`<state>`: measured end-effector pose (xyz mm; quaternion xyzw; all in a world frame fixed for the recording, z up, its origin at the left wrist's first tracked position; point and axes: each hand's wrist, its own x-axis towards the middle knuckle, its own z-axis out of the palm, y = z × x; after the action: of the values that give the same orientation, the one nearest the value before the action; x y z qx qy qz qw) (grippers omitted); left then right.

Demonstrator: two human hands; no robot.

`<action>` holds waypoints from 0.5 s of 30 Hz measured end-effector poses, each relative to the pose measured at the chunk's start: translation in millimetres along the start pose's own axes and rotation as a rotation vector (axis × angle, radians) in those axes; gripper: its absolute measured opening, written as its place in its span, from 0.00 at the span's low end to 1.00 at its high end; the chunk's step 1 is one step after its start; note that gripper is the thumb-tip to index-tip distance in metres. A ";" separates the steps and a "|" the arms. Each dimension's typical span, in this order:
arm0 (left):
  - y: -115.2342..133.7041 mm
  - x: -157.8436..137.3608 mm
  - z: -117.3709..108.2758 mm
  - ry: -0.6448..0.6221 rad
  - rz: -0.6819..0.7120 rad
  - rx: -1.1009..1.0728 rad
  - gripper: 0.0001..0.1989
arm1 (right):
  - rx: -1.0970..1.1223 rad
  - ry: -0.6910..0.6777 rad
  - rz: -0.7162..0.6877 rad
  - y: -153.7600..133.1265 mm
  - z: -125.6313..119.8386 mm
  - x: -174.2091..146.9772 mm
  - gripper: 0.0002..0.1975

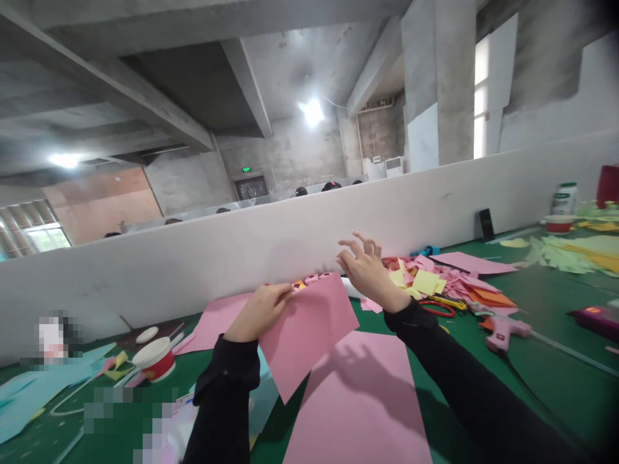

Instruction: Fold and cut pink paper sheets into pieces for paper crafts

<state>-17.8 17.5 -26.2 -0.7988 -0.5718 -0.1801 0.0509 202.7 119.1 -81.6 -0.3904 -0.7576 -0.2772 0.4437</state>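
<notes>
My left hand [264,310] pinches the upper left edge of a pink sheet of paper [312,332], which is tilted up above the table. Raised just right of that sheet, my right hand [365,267] has its fingers spread and bent, with nothing in them. Below both hands a larger pink sheet [365,399] lies flat and catches the right hand's shadow. Another pink sheet [215,322] rests behind my left wrist. Small pink and orange pieces behind the held sheet are partly hidden.
A heap of pink and yellow scraps [430,280] with red-handled scissors [438,309] lies right. A pink glue gun [503,327] trails its cord. A paper cup [155,359] stands left. A white partition [271,251] borders the green table [546,367]; a phone [486,224] leans on it.
</notes>
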 end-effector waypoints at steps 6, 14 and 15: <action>5.1 7.8 15.1 0.036 0.061 -0.045 0.15 | 0.079 0.000 -0.156 -39.6 -0.9 -2.7 0.08; 5.4 10.0 18.9 0.085 -0.008 0.172 0.16 | 0.056 0.006 -0.185 -48.6 -0.6 -2.5 0.09; 4.8 10.1 18.6 0.089 -0.009 0.190 0.16 | 0.056 0.006 -0.181 -46.8 -1.5 -1.8 0.09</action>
<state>-6.2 30.1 -39.4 -0.7789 -0.5872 -0.1605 0.1508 164.8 92.0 -86.0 -0.3069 -0.7958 -0.2960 0.4299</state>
